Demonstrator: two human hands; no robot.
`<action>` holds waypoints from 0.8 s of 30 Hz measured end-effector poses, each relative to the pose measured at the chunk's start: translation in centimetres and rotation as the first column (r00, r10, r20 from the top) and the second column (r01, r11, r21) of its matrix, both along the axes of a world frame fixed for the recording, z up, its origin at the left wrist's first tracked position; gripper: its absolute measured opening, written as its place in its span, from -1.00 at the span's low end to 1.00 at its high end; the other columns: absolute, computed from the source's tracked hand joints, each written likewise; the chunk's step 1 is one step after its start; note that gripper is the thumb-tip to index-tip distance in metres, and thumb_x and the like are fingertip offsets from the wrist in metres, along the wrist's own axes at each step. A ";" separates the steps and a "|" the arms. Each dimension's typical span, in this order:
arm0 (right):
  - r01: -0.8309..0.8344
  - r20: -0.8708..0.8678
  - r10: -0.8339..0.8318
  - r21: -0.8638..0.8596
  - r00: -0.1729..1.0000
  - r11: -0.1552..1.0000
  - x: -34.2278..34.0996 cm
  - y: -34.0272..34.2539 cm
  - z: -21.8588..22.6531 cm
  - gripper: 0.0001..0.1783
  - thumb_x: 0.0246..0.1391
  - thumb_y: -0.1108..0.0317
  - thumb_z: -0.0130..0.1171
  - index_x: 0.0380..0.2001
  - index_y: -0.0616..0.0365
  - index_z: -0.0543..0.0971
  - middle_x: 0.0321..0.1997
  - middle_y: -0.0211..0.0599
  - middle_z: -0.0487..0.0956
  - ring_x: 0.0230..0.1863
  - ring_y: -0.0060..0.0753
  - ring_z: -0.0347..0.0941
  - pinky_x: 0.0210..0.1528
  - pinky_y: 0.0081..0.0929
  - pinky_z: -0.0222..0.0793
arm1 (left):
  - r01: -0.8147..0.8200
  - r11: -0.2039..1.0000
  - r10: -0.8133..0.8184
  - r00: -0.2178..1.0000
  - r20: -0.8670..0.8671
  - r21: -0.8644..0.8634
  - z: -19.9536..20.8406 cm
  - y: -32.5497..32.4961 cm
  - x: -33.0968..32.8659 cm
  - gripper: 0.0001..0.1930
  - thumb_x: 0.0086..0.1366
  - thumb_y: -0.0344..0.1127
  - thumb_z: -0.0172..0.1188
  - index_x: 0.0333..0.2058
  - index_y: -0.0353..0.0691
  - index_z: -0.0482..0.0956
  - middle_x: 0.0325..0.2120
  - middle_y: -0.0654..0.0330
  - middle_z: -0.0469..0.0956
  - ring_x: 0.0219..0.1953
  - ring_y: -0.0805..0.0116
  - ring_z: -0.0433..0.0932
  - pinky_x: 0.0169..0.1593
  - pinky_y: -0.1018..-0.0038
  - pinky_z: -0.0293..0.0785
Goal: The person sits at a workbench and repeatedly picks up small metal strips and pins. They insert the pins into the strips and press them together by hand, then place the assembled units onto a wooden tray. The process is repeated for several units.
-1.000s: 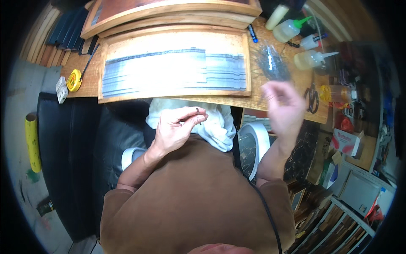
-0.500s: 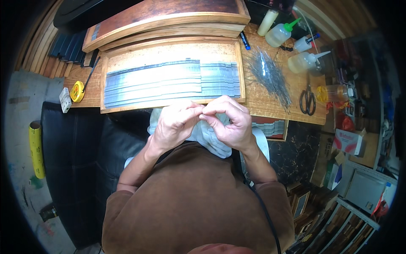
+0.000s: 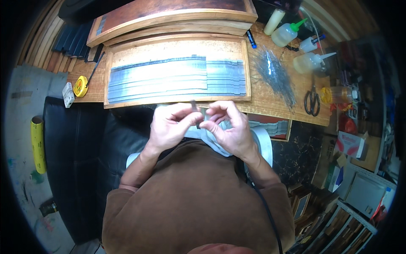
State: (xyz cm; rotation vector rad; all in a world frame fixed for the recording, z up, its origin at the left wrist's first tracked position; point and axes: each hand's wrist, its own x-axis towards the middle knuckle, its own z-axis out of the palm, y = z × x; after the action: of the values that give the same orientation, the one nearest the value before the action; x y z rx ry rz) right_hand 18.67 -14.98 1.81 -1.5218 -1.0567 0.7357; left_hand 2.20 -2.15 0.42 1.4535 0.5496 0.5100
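Observation:
A small dark, narrow strip [image 3: 194, 108] is pinched upright between the thumb and fingers of my left hand [image 3: 171, 125], just in front of the bench edge. My right hand [image 3: 230, 129] is close beside it, with thumb and forefinger apart and curved towards the strip. Its fingertips are slightly blurred, and I see nothing held in them. Beyond both hands a shallow wooden tray [image 3: 177, 103] holds overlapping rows of thin grey metal strips [image 3: 169, 78]. Below the hands a light cloth [image 3: 218, 146] lies over my lap.
On the bench right of the tray are a pile of thin metal wires [image 3: 272, 72], black scissors [image 3: 312, 101], a green-tipped squeeze bottle [image 3: 284, 34] and a blue marker [image 3: 251, 39]. A yellow tape measure [image 3: 80, 86] is at the left. More wooden trays [image 3: 182, 27] stand behind.
My hands have moved apart from where their fingertips met. The dark strip now shows upright in my left hand, and the right fingers have spread. The view has shifted slightly.

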 end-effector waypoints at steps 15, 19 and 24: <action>0.118 -0.335 -0.100 0.034 0.937 0.992 -3.8 -3.6 -8.6 -0.81 0.21 0.65 0.38 -0.24 0.28 0.52 -0.26 -0.30 0.70 -0.21 -0.56 0.68 -0.14 -0.57 0.64 | -0.078 0.968 0.094 0.994 0.058 -0.240 -3.5 -2.9 -0.8 -0.58 0.35 -0.50 0.43 0.15 -0.43 0.62 -0.14 0.03 0.76 -0.10 0.36 0.74 0.02 0.45 0.69; 0.256 -0.082 -0.243 0.287 0.967 0.923 -3.5 -5.3 -9.8 -0.79 0.21 0.68 0.35 -0.25 0.27 0.49 -0.24 -0.26 0.69 -0.20 -0.48 0.69 -0.08 -0.51 0.66 | -0.164 0.964 0.194 0.972 0.130 -0.209 -3.8 -3.1 -0.6 -0.63 0.41 -0.46 0.37 0.15 -0.40 0.62 -0.13 0.02 0.77 -0.06 0.33 0.74 0.07 0.46 0.65; 0.244 -0.581 -0.300 -0.175 0.757 0.954 -2.4 -5.7 -11.3 -0.80 0.28 0.64 0.31 -0.26 0.28 0.44 -0.26 -0.15 0.66 -0.27 -0.46 0.68 -0.19 -0.48 0.70 | -0.135 0.974 0.135 0.991 -0.011 -0.184 -4.6 -2.8 -0.6 -0.72 0.49 -0.42 0.28 0.08 -0.45 0.64 -0.15 0.02 0.76 -0.09 0.30 0.75 0.04 0.43 0.68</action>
State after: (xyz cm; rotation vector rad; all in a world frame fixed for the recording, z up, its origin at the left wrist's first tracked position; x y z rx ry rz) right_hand 16.29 -20.72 -9.51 -1.3326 -0.3107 0.9802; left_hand 1.59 -4.91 -4.21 1.2452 0.6804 0.5522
